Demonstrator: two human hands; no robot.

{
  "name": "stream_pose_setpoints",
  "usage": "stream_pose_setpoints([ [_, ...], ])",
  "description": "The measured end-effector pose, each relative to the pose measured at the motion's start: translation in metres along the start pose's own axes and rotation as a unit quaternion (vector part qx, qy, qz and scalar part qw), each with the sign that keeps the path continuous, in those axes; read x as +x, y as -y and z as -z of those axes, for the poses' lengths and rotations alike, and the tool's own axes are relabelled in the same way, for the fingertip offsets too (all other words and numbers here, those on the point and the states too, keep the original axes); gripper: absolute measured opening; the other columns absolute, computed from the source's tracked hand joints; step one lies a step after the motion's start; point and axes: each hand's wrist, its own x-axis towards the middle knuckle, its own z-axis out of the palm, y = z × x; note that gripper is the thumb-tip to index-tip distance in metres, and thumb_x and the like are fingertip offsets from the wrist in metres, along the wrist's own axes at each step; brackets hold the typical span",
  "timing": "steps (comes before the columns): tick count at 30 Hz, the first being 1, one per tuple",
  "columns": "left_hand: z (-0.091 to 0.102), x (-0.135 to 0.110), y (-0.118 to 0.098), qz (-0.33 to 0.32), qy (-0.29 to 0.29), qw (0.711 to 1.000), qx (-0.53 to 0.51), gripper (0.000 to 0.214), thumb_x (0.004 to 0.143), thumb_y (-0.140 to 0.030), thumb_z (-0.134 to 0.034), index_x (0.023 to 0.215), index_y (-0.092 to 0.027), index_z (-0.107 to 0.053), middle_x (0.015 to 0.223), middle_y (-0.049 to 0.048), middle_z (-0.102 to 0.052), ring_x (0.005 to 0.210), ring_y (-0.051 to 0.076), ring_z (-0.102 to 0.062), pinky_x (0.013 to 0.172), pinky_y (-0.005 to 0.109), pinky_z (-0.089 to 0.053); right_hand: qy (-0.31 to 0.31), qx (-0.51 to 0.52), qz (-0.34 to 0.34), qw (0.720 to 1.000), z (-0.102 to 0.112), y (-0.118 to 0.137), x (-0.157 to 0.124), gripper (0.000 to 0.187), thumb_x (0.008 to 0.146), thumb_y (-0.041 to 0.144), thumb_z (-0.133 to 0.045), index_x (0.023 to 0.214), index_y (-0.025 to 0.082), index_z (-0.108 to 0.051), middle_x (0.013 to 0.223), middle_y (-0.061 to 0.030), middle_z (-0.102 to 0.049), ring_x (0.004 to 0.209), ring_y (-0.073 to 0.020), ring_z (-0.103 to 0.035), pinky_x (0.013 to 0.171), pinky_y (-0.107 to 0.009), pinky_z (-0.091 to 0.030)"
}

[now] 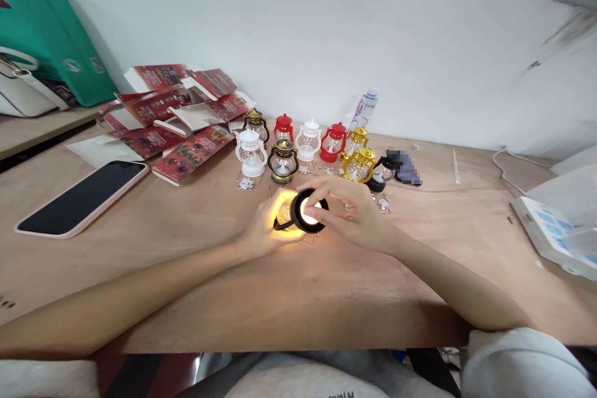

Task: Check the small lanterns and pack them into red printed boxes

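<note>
A small black lantern (pixel 295 210) lies tipped on its side above the table, its round open base turned toward me. My left hand (pixel 257 230) is wrapped round its body, and yellow light shines through onto the fingers. In the base sits a glowing tea light (pixel 308 214). Thumb and fingers of my right hand (pixel 359 214) pinch at that light and the rim; the exact contact is partly hidden by the glare. Just beyond my hands stand a bronze lantern (pixel 283 165), a white lantern (pixel 252 152) and a gold lantern (pixel 359 168).
Behind are a red lantern (pixel 333 143) and a water bottle (pixel 364 109). Flattened red boxes (pixel 196 152) are piled at the left, near a phone (pixel 84 199). Small metal wire pieces (pixel 245 184) lie by the lanterns. A white box (pixel 555 236) is at the right.
</note>
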Motion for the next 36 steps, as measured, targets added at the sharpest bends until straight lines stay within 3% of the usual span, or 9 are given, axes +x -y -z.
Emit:
stream_pose_setpoints([
  [9, 0.002, 0.003, 0.001, -0.063, 0.004, 0.998, -0.007, 0.045, 0.067, -0.031, -0.073, 0.103, -0.018, -0.051, 0.089, 0.0016, -0.064, 0.076, 0.016, -0.059, 0.069, 0.028, -0.048, -0.017, -0.130, 0.079, 0.988, -0.007, -0.007, -0.007, 0.016, 0.094, 0.029, -0.051, 0.084, 0.023, -0.041, 0.103, -0.0102, -0.071, 0.088, -0.0168, -0.070, 0.072, -0.029, -0.054],
  [15, 0.002, 0.003, 0.001, -0.055, 0.007, 0.998, -0.013, 0.045, 0.067, -0.032, -0.075, 0.104, -0.018, -0.052, 0.091, 0.0022, -0.065, 0.081, 0.018, -0.062, 0.072, 0.029, -0.049, 0.002, 0.003, -0.032, 0.999, 0.011, -0.013, 0.001, 0.014, 0.094, 0.033, -0.050, 0.099, 0.021, -0.045, 0.098, -0.0053, -0.069, 0.087, -0.0130, -0.068, 0.072, -0.025, -0.053],
  [18, -0.001, 0.005, 0.004, -0.016, -0.048, 0.998, -0.030, 0.045, 0.070, -0.033, -0.073, 0.106, -0.017, -0.052, 0.096, 0.0044, -0.066, 0.090, 0.020, -0.062, 0.080, 0.033, -0.051, 0.042, -0.066, -0.093, 0.993, 0.023, -0.026, 0.007, 0.012, 0.094, 0.027, -0.049, 0.099, 0.018, -0.054, 0.093, -0.0049, -0.069, 0.084, -0.0135, -0.067, 0.071, -0.026, -0.050],
  [21, -0.003, 0.008, 0.006, 0.028, -0.084, 0.995, -0.054, 0.041, 0.071, -0.037, -0.071, 0.101, -0.017, -0.054, 0.096, 0.0052, -0.066, 0.091, 0.020, -0.062, 0.083, 0.036, -0.052, 0.199, -0.236, -0.142, 0.941, 0.026, -0.039, 0.008, 0.009, 0.088, 0.016, -0.056, 0.088, 0.015, -0.065, 0.083, -0.0056, -0.071, 0.077, -0.0167, -0.065, 0.069, -0.028, -0.046],
  [24, -0.003, 0.010, 0.005, 0.059, -0.088, 0.992, -0.066, 0.037, 0.071, -0.039, -0.070, 0.094, -0.016, -0.054, 0.090, 0.0051, -0.066, 0.084, 0.020, -0.063, 0.079, 0.037, -0.053, 0.314, -0.305, -0.174, 0.882, 0.018, -0.047, 0.007, 0.009, 0.083, 0.016, -0.062, 0.086, 0.017, -0.071, 0.085, -0.0068, -0.073, 0.079, -0.0198, -0.067, 0.066, -0.027, -0.044],
  [32, -0.003, 0.010, 0.004, 0.034, -0.088, 0.995, -0.045, 0.039, 0.070, -0.037, -0.071, 0.098, -0.018, -0.053, 0.089, 0.0024, -0.065, 0.086, 0.019, -0.062, 0.079, 0.034, -0.052, 0.347, -0.366, -0.189, 0.842, 0.003, -0.056, 0.006, 0.017, 0.087, 0.024, -0.060, 0.093, 0.017, -0.074, 0.091, -0.0099, -0.075, 0.086, -0.0247, -0.069, 0.064, -0.027, -0.044],
  [36, -0.003, 0.009, 0.006, 0.034, -0.086, 0.995, -0.041, 0.038, 0.070, -0.037, -0.071, 0.098, -0.018, -0.052, 0.086, 0.0020, -0.065, 0.085, 0.020, -0.062, 0.078, 0.034, -0.052, 0.359, -0.408, -0.147, 0.826, 0.000, -0.054, 0.004, 0.022, 0.090, 0.023, -0.054, 0.094, 0.012, -0.073, 0.092, -0.0153, -0.074, 0.085, -0.0259, -0.070, 0.064, -0.029, -0.046],
])
